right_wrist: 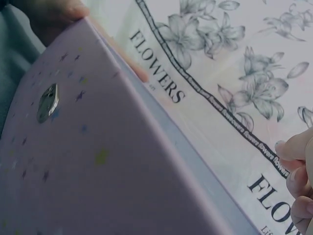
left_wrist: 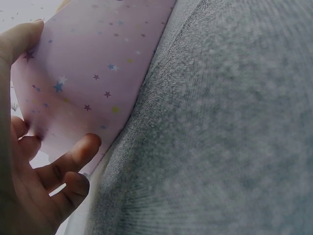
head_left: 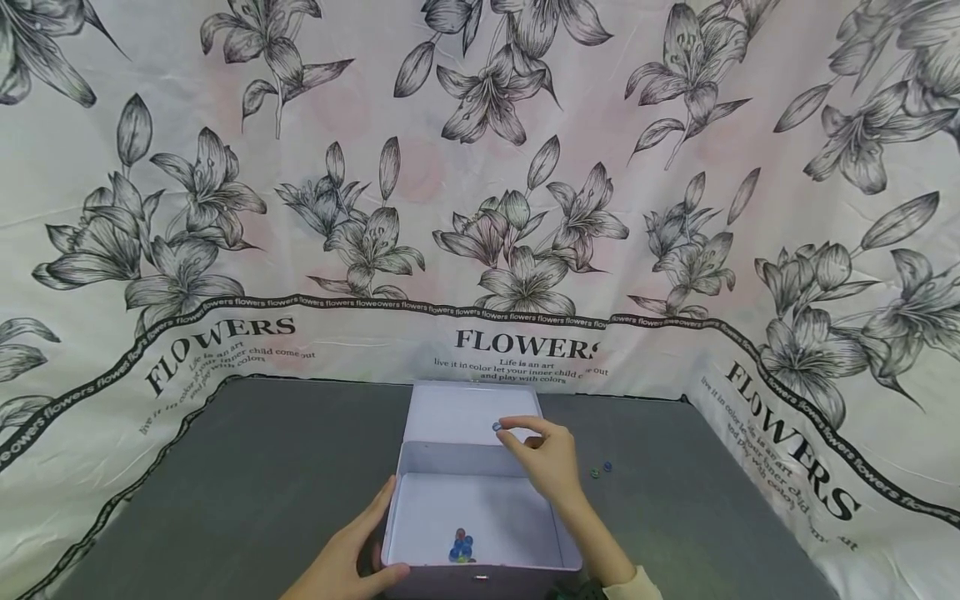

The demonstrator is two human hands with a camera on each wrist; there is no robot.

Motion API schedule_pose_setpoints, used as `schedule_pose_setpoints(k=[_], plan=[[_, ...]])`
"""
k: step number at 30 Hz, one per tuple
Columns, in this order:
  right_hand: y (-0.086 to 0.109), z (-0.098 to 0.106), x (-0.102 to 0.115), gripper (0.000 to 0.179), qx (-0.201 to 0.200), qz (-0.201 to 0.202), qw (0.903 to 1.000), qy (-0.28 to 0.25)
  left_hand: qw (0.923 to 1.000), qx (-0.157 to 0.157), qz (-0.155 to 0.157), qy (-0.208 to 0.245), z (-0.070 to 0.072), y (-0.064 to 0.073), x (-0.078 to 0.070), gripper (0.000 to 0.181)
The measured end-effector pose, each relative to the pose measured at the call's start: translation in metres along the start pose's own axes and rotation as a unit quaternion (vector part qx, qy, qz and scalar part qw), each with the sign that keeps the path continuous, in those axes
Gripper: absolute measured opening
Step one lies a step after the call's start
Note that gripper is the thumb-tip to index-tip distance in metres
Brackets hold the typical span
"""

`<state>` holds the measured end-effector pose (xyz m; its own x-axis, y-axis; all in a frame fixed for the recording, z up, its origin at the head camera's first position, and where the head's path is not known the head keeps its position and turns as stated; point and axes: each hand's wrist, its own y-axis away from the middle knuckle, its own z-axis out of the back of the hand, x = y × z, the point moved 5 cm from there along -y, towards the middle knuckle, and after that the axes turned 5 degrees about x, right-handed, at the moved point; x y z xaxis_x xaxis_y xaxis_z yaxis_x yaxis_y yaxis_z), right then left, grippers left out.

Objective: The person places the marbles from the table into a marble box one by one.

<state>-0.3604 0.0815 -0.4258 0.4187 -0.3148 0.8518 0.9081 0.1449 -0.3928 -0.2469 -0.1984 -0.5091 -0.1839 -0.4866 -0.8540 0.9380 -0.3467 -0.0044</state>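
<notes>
An opened lilac box (head_left: 480, 459) with a star print on its outside (left_wrist: 88, 73) stands on the table, its lid (head_left: 450, 413) folded back. At the front left corner my left hand (head_left: 348, 546) holds the box, thumb (left_wrist: 29, 36) on one face and fingers on another. Over the back of the box, my right hand (head_left: 551, 462) pinches a small blue marble (head_left: 497, 426) between thumb and index finger. Several marbles (head_left: 460, 550), mostly blue, lie clustered inside near the front wall. The right wrist view catches the right fingers (right_wrist: 296, 147) only at its edge.
On the dark grey tabletop (head_left: 300, 450), a green marble (head_left: 596, 472) and a blue marble (head_left: 607, 467) lie right of the box. A metal clasp (right_wrist: 49, 104) sits on the box's front. Flower-printed cloth (head_left: 360, 350) hangs behind and along both sides.
</notes>
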Motion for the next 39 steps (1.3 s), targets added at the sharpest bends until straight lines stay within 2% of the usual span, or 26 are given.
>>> schedule_pose_setpoints(k=[5,12,19,24,30,39], plan=[[-0.001,-0.005,0.003,0.014,0.006,0.001,1.0,0.001,1.0,0.001,0.002,0.001,-0.001,0.001,0.002,0.106],[0.0,-0.01,-0.003,0.013,0.024,-0.019,0.9994,0.013,1.0,0.001,0.009,-0.003,-0.001,0.002,0.001,0.106],[0.001,-0.019,-0.01,0.011,0.07,-0.026,0.9954,0.059,0.9999,0.001,0.006,-0.01,-0.001,0.002,0.0,0.107],[0.001,-0.028,-0.012,0.008,0.112,-0.009,0.9851,0.13,1.0,0.0,0.004,-0.005,-0.001,0.002,0.0,0.106],[0.001,-0.036,-0.019,0.008,0.162,-0.014,0.9733,0.162,1.0,0.0,0.006,-0.004,0.0,0.001,0.001,0.108],[0.007,-0.042,-0.022,0.007,0.227,-0.021,0.9499,0.214,1.0,-0.004,-0.001,-0.005,0.0,0.001,0.001,0.108]])
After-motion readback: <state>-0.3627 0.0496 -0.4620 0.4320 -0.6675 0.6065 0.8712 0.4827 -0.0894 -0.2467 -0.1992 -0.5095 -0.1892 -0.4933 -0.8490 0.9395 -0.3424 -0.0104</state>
